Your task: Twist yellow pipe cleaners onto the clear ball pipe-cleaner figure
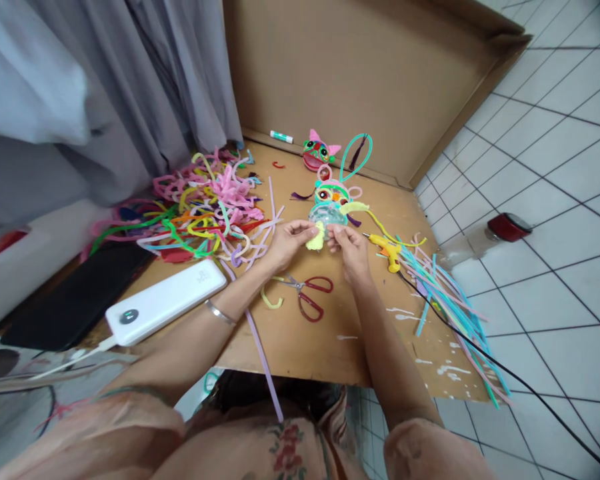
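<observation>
My left hand pinches a small fuzzy pale-yellow pipe cleaner piece between thumb and fingertips. Close beside it, my right hand is closed at the fingertips; what they hold, if anything, is too small to make out. Just beyond both hands is a clear rounded plastic shell, in front of a lion-like pipe cleaner figure with big eyes and a turquoise rim. Whether either hand touches the shell, I cannot tell. Red-handled scissors lie open on the table below the hands, beside a bent yellow pipe cleaner.
A yellow glue gun with a black cord lies right of my right hand, next to straight pipe cleaners. Tangled pipe cleaners, a white power bank and a dark phone are left. A pink-eared figure stands behind.
</observation>
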The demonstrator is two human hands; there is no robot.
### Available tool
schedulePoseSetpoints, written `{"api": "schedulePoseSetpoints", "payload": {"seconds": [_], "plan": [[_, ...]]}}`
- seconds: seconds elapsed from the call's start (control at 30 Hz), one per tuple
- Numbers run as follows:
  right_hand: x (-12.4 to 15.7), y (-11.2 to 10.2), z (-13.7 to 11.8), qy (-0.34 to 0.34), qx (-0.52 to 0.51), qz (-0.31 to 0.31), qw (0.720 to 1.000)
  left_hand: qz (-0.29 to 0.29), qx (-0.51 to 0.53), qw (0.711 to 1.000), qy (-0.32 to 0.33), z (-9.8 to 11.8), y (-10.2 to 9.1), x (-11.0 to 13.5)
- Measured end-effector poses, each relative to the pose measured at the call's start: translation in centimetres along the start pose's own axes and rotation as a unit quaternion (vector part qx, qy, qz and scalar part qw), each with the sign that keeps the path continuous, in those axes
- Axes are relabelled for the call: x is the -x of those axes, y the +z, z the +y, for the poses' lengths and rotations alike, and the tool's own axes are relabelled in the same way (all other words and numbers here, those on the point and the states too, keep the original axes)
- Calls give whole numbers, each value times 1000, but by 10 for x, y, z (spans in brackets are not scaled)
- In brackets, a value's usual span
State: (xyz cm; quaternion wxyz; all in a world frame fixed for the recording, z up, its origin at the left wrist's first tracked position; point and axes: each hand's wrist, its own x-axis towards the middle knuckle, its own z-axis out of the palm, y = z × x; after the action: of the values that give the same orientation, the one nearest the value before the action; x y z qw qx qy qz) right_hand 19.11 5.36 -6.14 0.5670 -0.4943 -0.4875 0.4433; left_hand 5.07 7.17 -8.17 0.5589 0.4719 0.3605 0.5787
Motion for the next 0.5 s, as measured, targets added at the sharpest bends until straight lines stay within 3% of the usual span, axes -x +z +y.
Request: {"api": "schedulePoseSetpoints", "payload": {"seconds": [0.2, 0.4, 0.5], "plan": [[-1, 4, 8, -2, 59, -13, 998, -25, -6, 1000, -4, 2, 0, 1], [0, 2, 8, -42, 106, -28, 993, -56, -121, 991, 26, 11, -5, 1], [1, 0, 5, -41, 94, -52, 993, -57, -118, 991, 22, 10, -6, 0]]}}
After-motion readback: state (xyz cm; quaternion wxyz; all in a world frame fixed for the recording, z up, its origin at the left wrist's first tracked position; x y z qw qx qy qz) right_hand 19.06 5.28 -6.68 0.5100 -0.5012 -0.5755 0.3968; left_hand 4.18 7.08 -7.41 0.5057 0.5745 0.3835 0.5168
